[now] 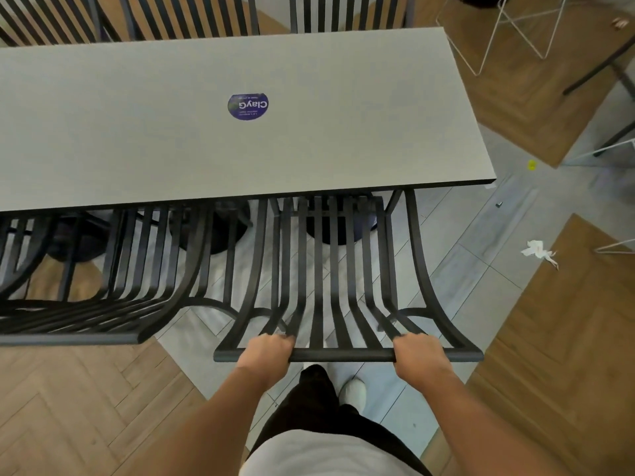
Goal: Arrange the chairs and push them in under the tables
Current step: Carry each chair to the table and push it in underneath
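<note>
A black slatted metal chair [340, 283] stands right in front of me, its seat tucked under the near edge of a long grey table [137, 132]. My left hand [266, 353] and my right hand [419, 352] both grip the chair's top rail, about a shoulder's width apart. A second black slatted chair [103, 304] stands to the left, also partly under the table. A round purple sticker [248, 106] lies on the tabletop.
More slatted chair backs [192, 15] line the table's far side. White wire-frame furniture legs [498, 32] and dark table legs [598, 73] stand at the upper right. A crumpled white tissue [537, 252] and small yellow scrap [532, 164] lie on the floor to the right.
</note>
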`<state>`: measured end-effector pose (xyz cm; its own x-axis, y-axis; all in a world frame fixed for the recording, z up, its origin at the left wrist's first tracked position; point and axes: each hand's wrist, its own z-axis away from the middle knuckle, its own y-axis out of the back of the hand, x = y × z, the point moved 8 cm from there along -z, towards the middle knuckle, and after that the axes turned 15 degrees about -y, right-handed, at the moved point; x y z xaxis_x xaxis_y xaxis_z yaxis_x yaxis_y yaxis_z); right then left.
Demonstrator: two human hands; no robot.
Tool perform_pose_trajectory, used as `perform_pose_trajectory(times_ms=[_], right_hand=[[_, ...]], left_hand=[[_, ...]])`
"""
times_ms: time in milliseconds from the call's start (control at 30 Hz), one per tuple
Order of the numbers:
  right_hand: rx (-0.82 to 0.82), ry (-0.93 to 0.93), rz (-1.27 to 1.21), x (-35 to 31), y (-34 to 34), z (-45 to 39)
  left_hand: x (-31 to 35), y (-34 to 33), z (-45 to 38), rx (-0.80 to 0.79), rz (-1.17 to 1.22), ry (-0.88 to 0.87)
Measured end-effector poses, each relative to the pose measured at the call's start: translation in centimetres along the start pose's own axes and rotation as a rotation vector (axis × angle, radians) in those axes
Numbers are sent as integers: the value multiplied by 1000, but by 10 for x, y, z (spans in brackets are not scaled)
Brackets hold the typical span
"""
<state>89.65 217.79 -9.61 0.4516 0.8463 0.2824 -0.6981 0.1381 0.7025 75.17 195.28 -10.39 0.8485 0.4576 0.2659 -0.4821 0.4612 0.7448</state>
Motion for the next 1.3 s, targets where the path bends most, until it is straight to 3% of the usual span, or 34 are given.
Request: perform_pose_trajectory(times_ms=[567, 1300], right_hand=[[61, -76, -24, 51, 48, -65], [85, -74, -8, 80, 48, -69]], left_hand=[[-4, 54, -76, 37, -51, -10], [27, 56, -88, 6, -48, -10]])
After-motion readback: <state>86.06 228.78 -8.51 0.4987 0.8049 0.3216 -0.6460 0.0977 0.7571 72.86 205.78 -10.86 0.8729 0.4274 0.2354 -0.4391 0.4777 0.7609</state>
